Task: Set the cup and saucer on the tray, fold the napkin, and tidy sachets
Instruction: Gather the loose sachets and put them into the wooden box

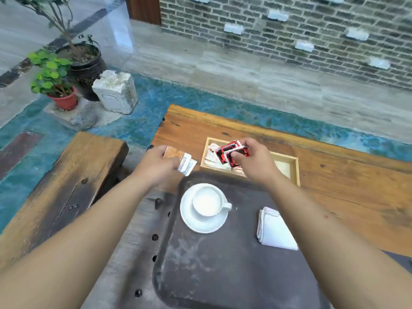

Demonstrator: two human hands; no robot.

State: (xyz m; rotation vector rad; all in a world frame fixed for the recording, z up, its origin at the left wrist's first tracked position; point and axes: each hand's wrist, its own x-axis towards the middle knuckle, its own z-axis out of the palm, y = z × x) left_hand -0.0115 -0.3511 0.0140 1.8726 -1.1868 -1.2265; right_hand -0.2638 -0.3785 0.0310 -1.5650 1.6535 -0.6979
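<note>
A white cup (pixel 207 202) stands on a white saucer (pixel 201 224) at the far left of the dark grey tray (pixel 223 264). A folded white napkin (pixel 275 230) lies at the tray's right edge. Beyond the tray sits a shallow wooden box (pixel 287 166) with pale sachets (pixel 213 157) in its left end. My right hand (pixel 253 162) hovers over that end, holding red and black sachets (pixel 231 153). Left of the box, my left hand (pixel 159 163) grips white and brown sachets (pixel 186 165) above the table.
The tray rests on a wooden table (pixel 334 192) whose far edge runs just behind the box. A wooden bench (pixel 66 179) stands at the left. Potted plants (pixel 55 79) and a stone block (pixel 116 92) are on the floor beyond.
</note>
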